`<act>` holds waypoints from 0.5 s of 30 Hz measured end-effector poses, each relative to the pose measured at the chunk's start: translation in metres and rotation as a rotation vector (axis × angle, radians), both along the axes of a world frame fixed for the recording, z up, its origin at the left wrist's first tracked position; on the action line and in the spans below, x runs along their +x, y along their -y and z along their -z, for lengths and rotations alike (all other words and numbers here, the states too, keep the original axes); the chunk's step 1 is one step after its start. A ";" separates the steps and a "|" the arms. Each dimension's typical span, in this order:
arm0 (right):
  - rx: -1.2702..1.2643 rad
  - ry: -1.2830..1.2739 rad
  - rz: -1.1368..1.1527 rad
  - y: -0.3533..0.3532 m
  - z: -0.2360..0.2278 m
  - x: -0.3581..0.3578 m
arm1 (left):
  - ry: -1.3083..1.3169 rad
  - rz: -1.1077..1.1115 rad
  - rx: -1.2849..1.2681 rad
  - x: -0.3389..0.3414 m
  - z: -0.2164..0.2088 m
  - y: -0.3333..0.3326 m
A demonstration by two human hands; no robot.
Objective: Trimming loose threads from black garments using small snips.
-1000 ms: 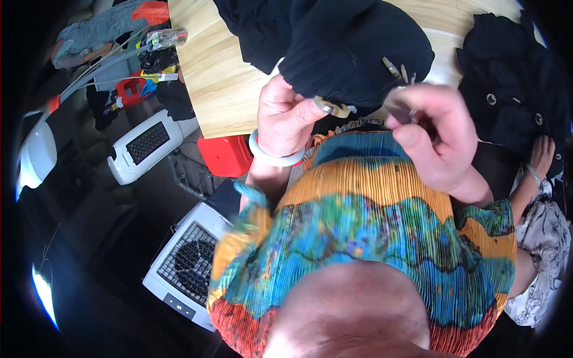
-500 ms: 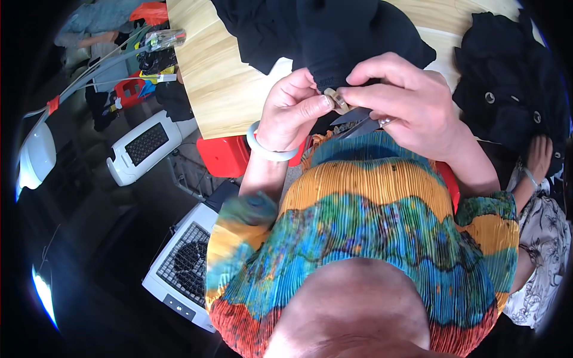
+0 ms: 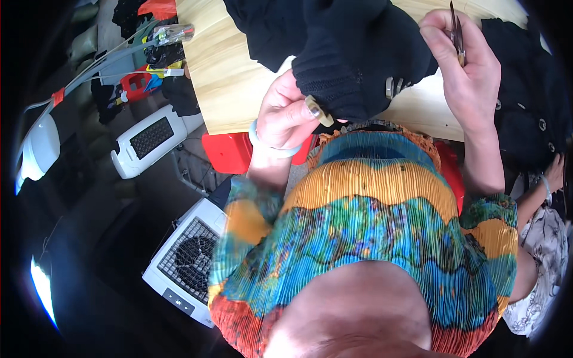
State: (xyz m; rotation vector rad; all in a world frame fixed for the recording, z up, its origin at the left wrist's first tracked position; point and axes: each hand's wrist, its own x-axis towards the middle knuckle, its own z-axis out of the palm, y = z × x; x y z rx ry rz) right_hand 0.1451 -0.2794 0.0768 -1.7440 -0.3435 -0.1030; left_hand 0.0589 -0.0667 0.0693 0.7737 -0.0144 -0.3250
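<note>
My left hand (image 3: 282, 113) pinches the edge of a black garment (image 3: 358, 48) with ribbed knit, its fingers closed. Next to its thumb sits a beige-and-metallic button (image 3: 318, 111) at the cloth's edge. Two more pale, shiny buttons (image 3: 391, 88) show farther right on the same garment. Up and to the right, apart from the cloth edge, my right hand (image 3: 471, 74) grips small dark scissors (image 3: 457, 33), blades pointing away from me. The scissors' handles are mostly hidden in the palm.
The garment lies over a light wooden table (image 3: 221, 77). Another black garment with shiny round buttons (image 3: 525, 113) lies at the right, near another person's hand (image 3: 555, 173). Red seats (image 3: 227, 150), a white air cooler (image 3: 185, 256) and a white lamp (image 3: 42, 146) stand around.
My right hand, with the scissors, has moved from beside my left hand up and to the right. The garment's ribbed part and more buttons now show. My left hand keeps its pinch.
</note>
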 end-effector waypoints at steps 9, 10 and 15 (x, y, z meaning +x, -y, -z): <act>-0.102 -0.055 -0.064 0.015 0.009 0.010 | 0.001 -0.031 -0.380 0.001 -0.002 0.004; -0.096 -0.053 -0.071 0.013 0.006 0.009 | 0.004 -0.037 -0.373 0.001 -0.004 0.005; -0.051 -0.180 -0.433 0.009 0.017 0.006 | -0.073 -0.059 -0.622 0.005 0.008 -0.001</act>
